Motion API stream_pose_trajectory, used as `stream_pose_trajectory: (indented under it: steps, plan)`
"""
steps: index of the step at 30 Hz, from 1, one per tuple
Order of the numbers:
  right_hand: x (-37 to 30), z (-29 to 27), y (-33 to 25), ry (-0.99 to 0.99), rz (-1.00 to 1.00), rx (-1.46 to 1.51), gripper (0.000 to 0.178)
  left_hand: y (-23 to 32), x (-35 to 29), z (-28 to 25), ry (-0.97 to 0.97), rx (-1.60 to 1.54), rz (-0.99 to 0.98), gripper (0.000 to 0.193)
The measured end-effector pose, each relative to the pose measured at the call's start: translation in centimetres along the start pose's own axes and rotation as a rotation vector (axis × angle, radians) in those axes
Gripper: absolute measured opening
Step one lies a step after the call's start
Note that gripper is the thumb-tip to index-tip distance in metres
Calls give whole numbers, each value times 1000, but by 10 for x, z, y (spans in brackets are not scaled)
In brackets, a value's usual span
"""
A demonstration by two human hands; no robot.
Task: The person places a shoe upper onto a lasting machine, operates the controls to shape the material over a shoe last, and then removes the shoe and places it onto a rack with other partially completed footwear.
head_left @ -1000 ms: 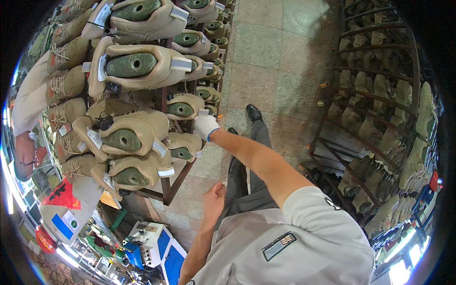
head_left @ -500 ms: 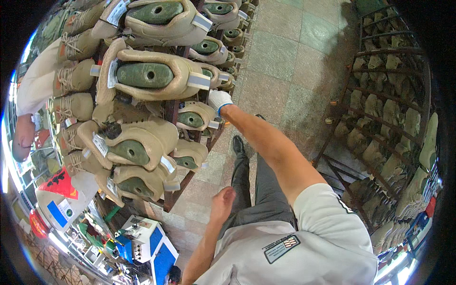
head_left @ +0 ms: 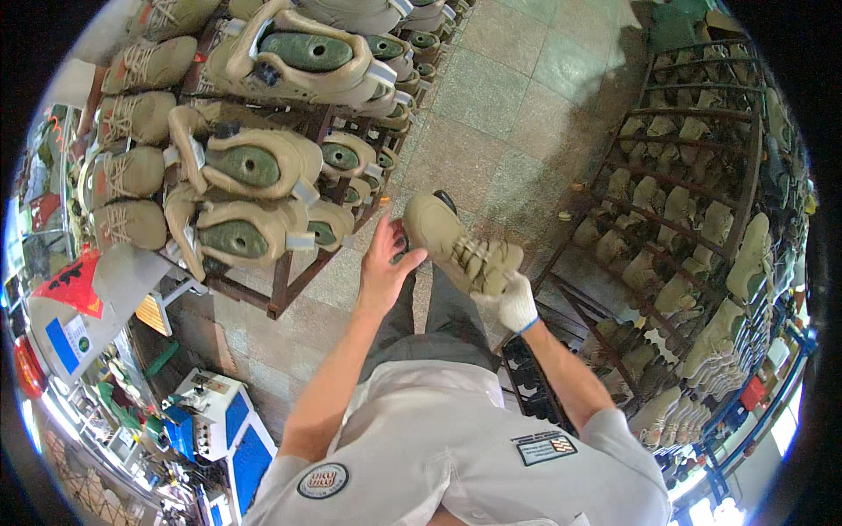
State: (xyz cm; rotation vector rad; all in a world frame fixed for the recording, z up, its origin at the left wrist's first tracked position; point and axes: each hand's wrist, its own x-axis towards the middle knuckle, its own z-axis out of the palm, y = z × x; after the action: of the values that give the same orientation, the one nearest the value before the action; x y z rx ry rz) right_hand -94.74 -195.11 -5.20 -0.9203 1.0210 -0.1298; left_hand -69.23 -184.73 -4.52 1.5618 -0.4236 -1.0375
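A tan lace-up shoe (head_left: 432, 226) is held in front of my body, its rounded toe pointing away to the upper left. My right hand (head_left: 516, 304), in a white knit glove, grips it at the end beyond the laces. My left hand (head_left: 387, 267) is bare, with thumb and fingers apart just beside the toe. Whether any finger touches the shoe is hard to tell. On the rack at left, similar tan shoes (head_left: 294, 162) lie in rows, with green inserts showing in their openings.
A dark metal rack (head_left: 279, 294) of shoes stands at left, another rack (head_left: 605, 351) with shoes at right. Between them runs a tiled floor (head_left: 474, 114). A white and blue machine (head_left: 224, 412) is at lower left, near a red cloth (head_left: 70, 285).
My gloved right hand has come back from the left rack to my front, now holding a shoe. My left hand has risen and opened beside it. The view has shifted.
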Motion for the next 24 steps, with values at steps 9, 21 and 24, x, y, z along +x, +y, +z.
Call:
stream_pose_trajectory:
  steps: [9,21,24]
  plan:
    - [-36,48,-20,232,-525,-574,40,121,-9,39,-182,144,214,60]
    - [1,38,-9,218,-403,-637,41,74,-2,36,63,61,21,62]
    - [48,31,1,172,-141,-440,63,6,-19,4,115,374,-288,57]
